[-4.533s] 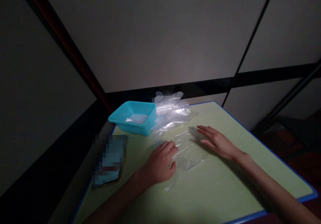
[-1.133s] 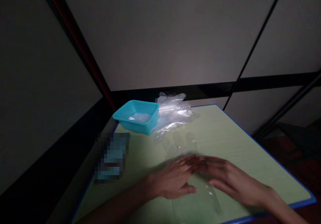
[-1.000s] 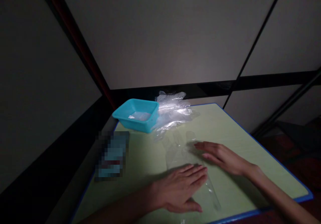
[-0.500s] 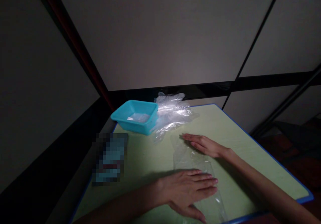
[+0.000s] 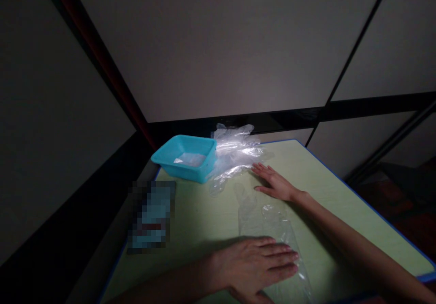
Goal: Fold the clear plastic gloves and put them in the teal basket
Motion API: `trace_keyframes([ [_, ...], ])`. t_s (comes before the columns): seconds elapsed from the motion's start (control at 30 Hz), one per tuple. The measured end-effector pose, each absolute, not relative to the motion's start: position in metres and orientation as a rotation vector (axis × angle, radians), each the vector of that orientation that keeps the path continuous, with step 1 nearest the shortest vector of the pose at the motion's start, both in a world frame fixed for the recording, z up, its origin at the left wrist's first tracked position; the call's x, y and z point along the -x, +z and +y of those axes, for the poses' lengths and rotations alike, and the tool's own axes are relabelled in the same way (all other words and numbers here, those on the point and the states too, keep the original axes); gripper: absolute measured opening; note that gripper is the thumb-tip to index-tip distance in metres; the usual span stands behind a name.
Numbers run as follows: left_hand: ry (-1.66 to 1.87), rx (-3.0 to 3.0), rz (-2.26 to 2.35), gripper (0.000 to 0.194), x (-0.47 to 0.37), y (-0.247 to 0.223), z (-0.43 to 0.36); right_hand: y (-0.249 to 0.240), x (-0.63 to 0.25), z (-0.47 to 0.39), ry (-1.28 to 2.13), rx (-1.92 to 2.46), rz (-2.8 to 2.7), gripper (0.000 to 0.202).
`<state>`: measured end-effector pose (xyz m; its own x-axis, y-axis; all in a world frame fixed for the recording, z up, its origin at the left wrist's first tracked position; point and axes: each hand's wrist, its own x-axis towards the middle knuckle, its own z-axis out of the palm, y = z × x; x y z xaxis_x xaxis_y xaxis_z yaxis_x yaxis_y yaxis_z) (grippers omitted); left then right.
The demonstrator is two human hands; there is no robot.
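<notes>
A clear disposable plastic glove [image 5: 264, 222] lies spread on the light green table, its finger part toward the far side. My left hand [image 5: 255, 265] rests flat across the lower part of it, fingers stretched out, covering some of the film. Farther up, my right hand [image 5: 277, 183] hovers or lies just beyond the glove, fingers extended and thumb apart; whether it touches the table I cannot tell. Its fingertips are beside a pile of more clear plastic gloves [image 5: 235, 152]. Neither hand grips anything.
A turquoise plastic basket [image 5: 184, 172] stands at the back left of the table [image 5: 197, 217], with something clear or whitish inside. A blurred-out flat object [image 5: 153, 215] lies near the left edge. Pale wall panels [image 5: 221, 58] rise behind the table.
My right hand has moved off the glove's finger part, away toward the pile, and its fingers have spread. The left hand stays flat on the glove.
</notes>
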<state>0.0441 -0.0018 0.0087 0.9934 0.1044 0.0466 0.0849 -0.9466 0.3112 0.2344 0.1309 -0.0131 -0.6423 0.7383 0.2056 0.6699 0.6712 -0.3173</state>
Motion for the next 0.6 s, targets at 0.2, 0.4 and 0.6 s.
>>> trace_keyframes([
  [0.2,0.108,-2.675,0.161,0.06,-0.041,0.022,-0.003,-0.008,-0.238,0.132,0.21,1.198,-2.447,0.054],
  [0.4,0.305,-2.143,0.426,0.061,-0.005,0.039,0.013,0.019,-0.272,0.078,0.292,0.96,-2.589,0.031],
  [0.6,0.499,-1.435,0.313,0.066,0.004,0.0,0.047,0.026,-0.28,0.029,0.566,0.806,-2.773,0.049],
])
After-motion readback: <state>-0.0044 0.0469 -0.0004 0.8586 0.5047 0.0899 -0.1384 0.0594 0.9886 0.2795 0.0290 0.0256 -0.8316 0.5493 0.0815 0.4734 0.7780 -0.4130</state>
